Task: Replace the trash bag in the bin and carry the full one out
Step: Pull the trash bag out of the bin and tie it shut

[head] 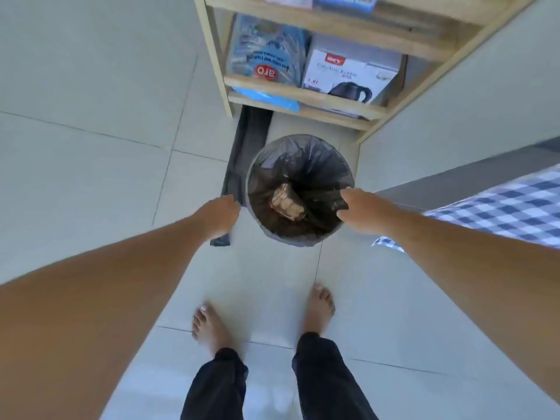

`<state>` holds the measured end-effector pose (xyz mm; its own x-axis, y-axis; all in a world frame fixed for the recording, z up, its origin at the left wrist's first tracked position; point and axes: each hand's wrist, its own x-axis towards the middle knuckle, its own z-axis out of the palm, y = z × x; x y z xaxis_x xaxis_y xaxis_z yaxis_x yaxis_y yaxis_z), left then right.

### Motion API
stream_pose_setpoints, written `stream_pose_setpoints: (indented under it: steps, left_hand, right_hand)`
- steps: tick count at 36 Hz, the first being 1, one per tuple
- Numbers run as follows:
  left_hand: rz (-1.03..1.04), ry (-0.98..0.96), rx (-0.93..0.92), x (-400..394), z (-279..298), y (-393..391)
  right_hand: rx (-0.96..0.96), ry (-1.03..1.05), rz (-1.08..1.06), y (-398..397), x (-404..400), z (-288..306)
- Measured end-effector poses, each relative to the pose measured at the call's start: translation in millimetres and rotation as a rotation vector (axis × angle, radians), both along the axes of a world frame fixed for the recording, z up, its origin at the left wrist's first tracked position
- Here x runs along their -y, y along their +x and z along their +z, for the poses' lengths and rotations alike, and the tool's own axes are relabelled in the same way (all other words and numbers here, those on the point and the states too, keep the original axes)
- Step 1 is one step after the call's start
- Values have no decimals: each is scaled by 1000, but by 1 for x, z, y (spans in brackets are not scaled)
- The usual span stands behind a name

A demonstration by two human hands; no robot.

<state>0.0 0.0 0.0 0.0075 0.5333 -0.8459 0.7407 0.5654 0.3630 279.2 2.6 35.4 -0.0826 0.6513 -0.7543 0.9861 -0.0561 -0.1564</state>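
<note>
A round bin (303, 237) stands on the tiled floor, lined with a full black trash bag (306, 165) that holds crumpled brown paper waste (286, 203). My right hand (362, 212) pinches the bag's edge at the bin's right rim. My left hand (222, 216) hovers by the left rim with its fingers curled down. It lies over a flat dark spare bag (247, 137) stretched along the floor. Whether the left hand grips anything is hidden.
A wooden shelf unit (303, 90) stands just behind the bin, holding a kettle box (348, 74) and a blue packet (266, 53). A blue checked cloth (500, 207) is at the right. My bare feet (321, 307) stand on the tiles in front of the bin.
</note>
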Motion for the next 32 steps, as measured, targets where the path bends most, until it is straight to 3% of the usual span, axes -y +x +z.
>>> stream_pose_setpoints:
  steps: [5, 8, 13, 16, 22, 29, 32]
  left_hand:
    - [283, 43, 12, -8, -62, 25]
    - [634, -22, 173, -15, -99, 38]
    - [1032, -66, 417, -13, -157, 41]
    - [1170, -104, 457, -2, -165, 44]
    - [1118, -237, 461, 32, -167, 59]
    - [989, -79, 280, 31, -161, 69]
    - [1105, 12, 370, 14, -158, 64]
  right_hand:
    - [-5, 139, -125, 29, -6, -60]
    - [-86, 174, -297, 40, -20, -93]
    - [-277, -54, -916, 46, -47, -137]
    - [-289, 12, -1009, 49, -45, -155]
    - [-328, 161, -1182, 43, -10, -160]
    - [-503, 98, -1462, 17, 32, -167]
    - [-539, 24, -1540, 6, 41, -167]
